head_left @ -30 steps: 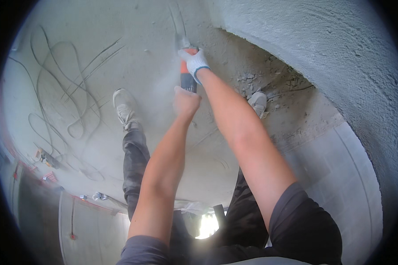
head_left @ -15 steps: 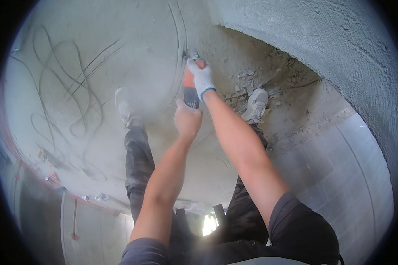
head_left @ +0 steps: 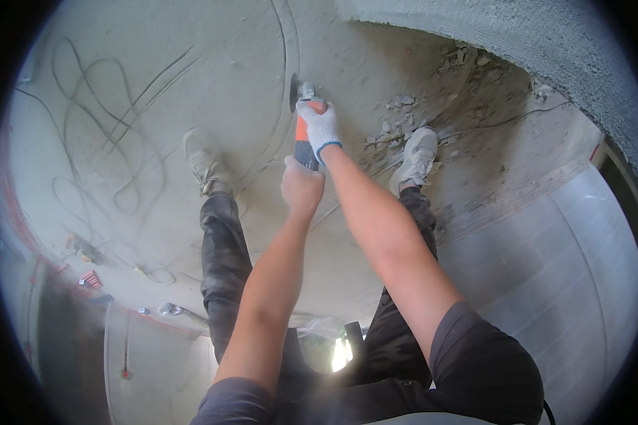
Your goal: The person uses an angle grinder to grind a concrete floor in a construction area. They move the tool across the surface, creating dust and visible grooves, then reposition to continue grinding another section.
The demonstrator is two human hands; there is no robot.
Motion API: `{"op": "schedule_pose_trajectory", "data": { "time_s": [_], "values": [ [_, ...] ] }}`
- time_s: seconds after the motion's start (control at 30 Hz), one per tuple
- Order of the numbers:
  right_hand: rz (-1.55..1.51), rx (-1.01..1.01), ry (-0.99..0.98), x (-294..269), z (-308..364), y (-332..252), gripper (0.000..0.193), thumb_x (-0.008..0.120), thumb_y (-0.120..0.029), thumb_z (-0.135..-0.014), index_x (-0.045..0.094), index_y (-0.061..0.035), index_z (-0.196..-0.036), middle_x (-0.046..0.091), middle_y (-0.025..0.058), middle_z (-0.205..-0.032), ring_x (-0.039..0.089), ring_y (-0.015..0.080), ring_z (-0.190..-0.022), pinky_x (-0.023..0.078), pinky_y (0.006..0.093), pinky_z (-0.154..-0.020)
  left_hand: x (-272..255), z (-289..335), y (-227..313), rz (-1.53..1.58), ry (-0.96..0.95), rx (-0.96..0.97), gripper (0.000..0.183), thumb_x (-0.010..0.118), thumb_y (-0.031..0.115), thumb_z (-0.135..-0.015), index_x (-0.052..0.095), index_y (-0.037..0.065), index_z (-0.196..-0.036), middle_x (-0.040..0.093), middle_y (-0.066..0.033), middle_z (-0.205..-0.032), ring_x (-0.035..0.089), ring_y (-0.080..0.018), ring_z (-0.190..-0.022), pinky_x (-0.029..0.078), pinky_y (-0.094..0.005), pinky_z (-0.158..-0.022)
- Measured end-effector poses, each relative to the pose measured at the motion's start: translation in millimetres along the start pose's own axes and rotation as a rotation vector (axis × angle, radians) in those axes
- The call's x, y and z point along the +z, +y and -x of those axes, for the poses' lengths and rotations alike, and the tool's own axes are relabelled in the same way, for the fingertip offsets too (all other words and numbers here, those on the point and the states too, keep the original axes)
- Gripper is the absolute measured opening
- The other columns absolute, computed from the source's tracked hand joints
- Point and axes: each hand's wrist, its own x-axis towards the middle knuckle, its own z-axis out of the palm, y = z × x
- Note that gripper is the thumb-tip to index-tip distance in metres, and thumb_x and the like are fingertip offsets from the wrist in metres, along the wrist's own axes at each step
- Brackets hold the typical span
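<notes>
An orange and dark angle grinder (head_left: 303,134) is held out low over the concrete floor, between and beyond my feet. My right hand (head_left: 319,124), in a white knit glove with a blue cuff, is closed around its front body near the metal head. My left hand (head_left: 302,185) grips the dark rear end. On the head's left side the cutting disc (head_left: 294,93) stands on edge, over a dark groove (head_left: 285,39) in the floor. Whether the disc's lower edge is inside the groove, I cannot tell.
Broken rubble (head_left: 400,117) lies beside my right shoe (head_left: 415,157), below a rough grey wall (head_left: 546,53). A long cable (head_left: 127,106) loops over the floor at left, beyond my left shoe (head_left: 204,159). Small items, including a red-striped one (head_left: 90,280), lie at far left.
The dust around the grinder has thinned, and its disc and the groove show more clearly. Both hands keep their grip and have barely moved. The view has shifted slightly, uncovering more rubble at right.
</notes>
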Motion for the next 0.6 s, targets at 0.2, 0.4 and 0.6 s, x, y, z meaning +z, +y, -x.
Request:
{"op": "schedule_pose_trajectory", "data": {
  "time_s": [0.2, 0.4, 0.6],
  "values": [
    [0.020, -0.035, 0.055, -10, -13, 35, 0.060, 0.090, -0.036, -0.086, 0.061, -0.0019, -0.127, 0.067, 0.0059, -0.106, 0.062, 0.0148, -0.081, 0.054, 0.0324, -0.070, 0, -2, -5, -0.092, -0.054, -0.008, 0.046, 0.075, 0.018, -0.080, 0.053, -0.001, -0.116, 0.075, -0.0310, -0.104, 0.073, -0.0512, -0.102, 0.057, -0.0575, -0.091],
    [-0.037, 0.069, -0.002, -10, 18, 44, 0.050, 0.089, -0.032, -0.087, 0.066, -0.0039, -0.121, 0.068, 0.0020, -0.097, 0.060, 0.0129, -0.075, 0.051, 0.0322, -0.068, -2, 2, -35, -0.101, -0.085, -0.007, 0.044, 0.072, 0.016, -0.082, 0.053, 0.001, -0.119, 0.075, -0.0302, -0.104, 0.073, -0.0513, -0.103, 0.057, -0.0571, -0.091],
    [-0.055, 0.087, 0.049, -7, 23, 79, 0.054, 0.090, -0.034, -0.086, 0.065, -0.0035, -0.123, 0.067, 0.0031, -0.101, 0.059, 0.0138, -0.078, 0.051, 0.0330, -0.070, -4, 5, -53, -0.140, -0.105, -0.040, 0.041, 0.069, 0.015, -0.085, 0.053, 0.001, -0.120, 0.075, -0.0296, -0.104, 0.073, -0.0512, -0.104, 0.056, -0.0581, -0.092]
  ]
}}
